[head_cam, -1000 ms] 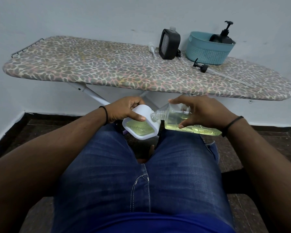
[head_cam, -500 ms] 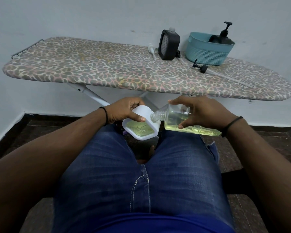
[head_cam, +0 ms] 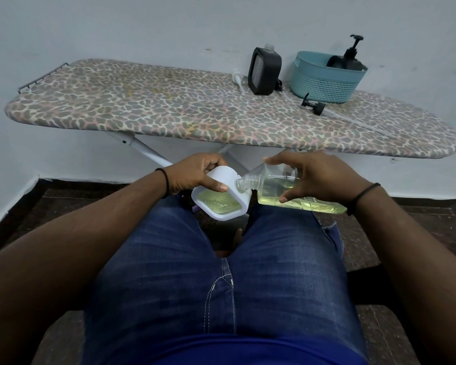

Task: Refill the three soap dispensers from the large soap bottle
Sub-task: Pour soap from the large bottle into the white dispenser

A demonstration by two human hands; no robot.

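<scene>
An ironing board (head_cam: 169, 111) with a leopard-print cover stands on white metal legs (head_cam: 142, 148) against a pale, scuffed wall (head_cam: 142, 27). A wire rest (head_cam: 41, 76) juts from its left end. Towards the right end sits a teal woven-pattern plastic basket (head_cam: 324, 81), close to the wall. The floor (head_cam: 71, 191) beneath is laid with dark speckled tiles, edged by a white skirting (head_cam: 8, 206) along the wall's foot. In the foreground, a seated person's legs in blue denim jeans (head_cam: 195, 285) fill the lower frame, with the hem of a blue shirt (head_cam: 248, 351) at the bottom edge and toes (head_cam: 236, 237) visible between the knees.
</scene>
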